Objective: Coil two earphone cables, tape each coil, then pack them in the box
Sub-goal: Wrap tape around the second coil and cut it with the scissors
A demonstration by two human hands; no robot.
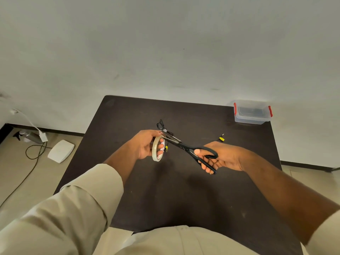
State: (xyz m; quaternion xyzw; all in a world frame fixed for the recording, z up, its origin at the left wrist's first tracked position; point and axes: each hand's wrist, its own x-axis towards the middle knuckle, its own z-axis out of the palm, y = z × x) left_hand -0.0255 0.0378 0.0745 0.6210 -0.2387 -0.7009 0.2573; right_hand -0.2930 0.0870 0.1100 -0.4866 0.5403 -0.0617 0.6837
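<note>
A dark brown counter (184, 190) is seen from above, set against a pale wall, with both forearms reaching in over it from the near edge. The left hand (147, 144) is raised above the counter's middle, palm turned toward the right, and a roll of clear tape (157, 149) is gripped in it, held on edge with the fingers curled through its core. The left arm is covered to the wrist area by a beige sleeve (73, 199) pushed back from the forearm. The right hand (220, 156) is held level with the left, and black-handled scissors (193, 150) are gripped in it, thumb through the upper loop and fingers through the lower. The blades are pointed up and left, slightly parted, with their tips brought right beside the top of the tape roll. One black earphone cable (162, 127) is seen lying on the counter just behind the left hand, partly hidden by it. A second cable end with a yellow tag (221, 138) lies beyond the right hand. A clear plastic box (251, 113) with red clips is placed at the far right corner of the counter, well apart from both hands.
</note>
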